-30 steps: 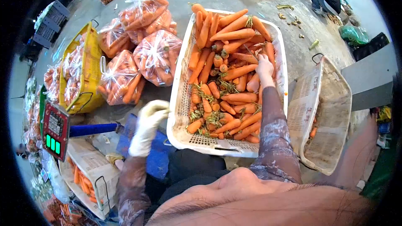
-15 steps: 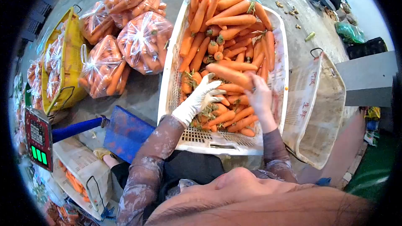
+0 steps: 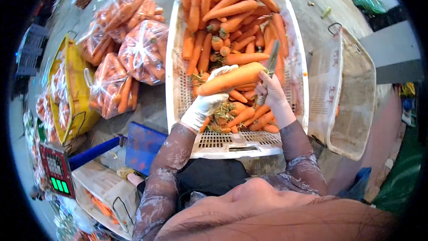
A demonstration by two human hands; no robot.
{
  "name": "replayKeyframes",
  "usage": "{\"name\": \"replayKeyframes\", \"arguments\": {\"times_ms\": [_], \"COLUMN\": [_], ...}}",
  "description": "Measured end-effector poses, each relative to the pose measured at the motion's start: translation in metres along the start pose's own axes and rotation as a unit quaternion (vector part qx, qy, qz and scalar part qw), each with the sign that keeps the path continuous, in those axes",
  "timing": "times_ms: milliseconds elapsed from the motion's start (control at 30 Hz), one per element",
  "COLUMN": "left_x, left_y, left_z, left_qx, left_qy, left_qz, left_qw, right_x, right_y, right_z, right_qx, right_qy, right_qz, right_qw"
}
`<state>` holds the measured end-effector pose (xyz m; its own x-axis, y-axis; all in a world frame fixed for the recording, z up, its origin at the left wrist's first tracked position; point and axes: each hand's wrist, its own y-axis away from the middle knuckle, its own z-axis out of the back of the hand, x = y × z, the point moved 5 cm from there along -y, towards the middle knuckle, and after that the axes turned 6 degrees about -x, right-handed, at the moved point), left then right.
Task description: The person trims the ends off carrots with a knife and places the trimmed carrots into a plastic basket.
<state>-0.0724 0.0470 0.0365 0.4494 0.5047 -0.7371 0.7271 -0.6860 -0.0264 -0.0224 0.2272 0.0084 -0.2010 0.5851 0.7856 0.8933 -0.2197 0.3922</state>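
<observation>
My left hand (image 3: pixel 205 106), in a white glove, is wrapped round a large carrot (image 3: pixel 232 79) held level over the white crate (image 3: pixel 170 62). The carrot's green-topped end points right, towards my bare right hand (image 3: pixel 271 90). That hand is closed round a knife (image 3: pixel 273 56), whose blade points up beside the carrot's top end. Many loose carrots (image 3: pixel 234 10) lie under and beyond both hands in the crate, with leafy tops and stalks among the nearer ones.
Tied clear bags of carrots (image 3: pixel 145 53) stand left of the crate, beside a yellow crate (image 3: pixel 80 107). A scale display (image 3: pixel 56 169) and its blue platform (image 3: pixel 145 147) are at lower left. Another white crate (image 3: pixel 352 93) is at right.
A second ago my left hand was outside the crate and my right hand was among the carrots. Now the left has taken hold of a large carrot, and the knife shows in my right hand.
</observation>
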Motion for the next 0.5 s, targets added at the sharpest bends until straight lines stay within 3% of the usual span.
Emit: {"name": "replayKeyframes", "arguments": {"times_ms": [67, 133, 200, 233, 500], "left_x": [-0.009, -0.01, -0.014, -0.015, -0.005], "left_y": [0.009, 0.005, 0.004, 0.004, 0.006], "left_z": [-0.013, -0.013, -0.008, -0.005, 0.003], "left_qx": [-0.001, 0.005, 0.033, 0.007, -0.002], "left_qy": [0.039, 0.042, 0.125, 0.082, 0.315], "left_qz": [0.054, 0.047, 0.103, 0.122, 0.15], "left_qw": [0.998, 0.998, 0.986, 0.989, 0.937], "right_x": [0.009, 0.019, 0.032, 0.035, 0.037], "right_y": [0.001, 0.005, 0.011, 0.014, 0.016], "right_z": [0.0, -0.007, -0.017, -0.019, -0.024], "right_qx": [0.026, 0.058, 0.121, 0.153, 0.153], "right_qy": [-0.03, -0.057, -0.103, -0.109, -0.007], "right_qz": [0.008, 0.015, 0.07, 0.07, 0.166], "right_qw": [0.999, 0.997, 0.985, 0.98, 0.974]}}
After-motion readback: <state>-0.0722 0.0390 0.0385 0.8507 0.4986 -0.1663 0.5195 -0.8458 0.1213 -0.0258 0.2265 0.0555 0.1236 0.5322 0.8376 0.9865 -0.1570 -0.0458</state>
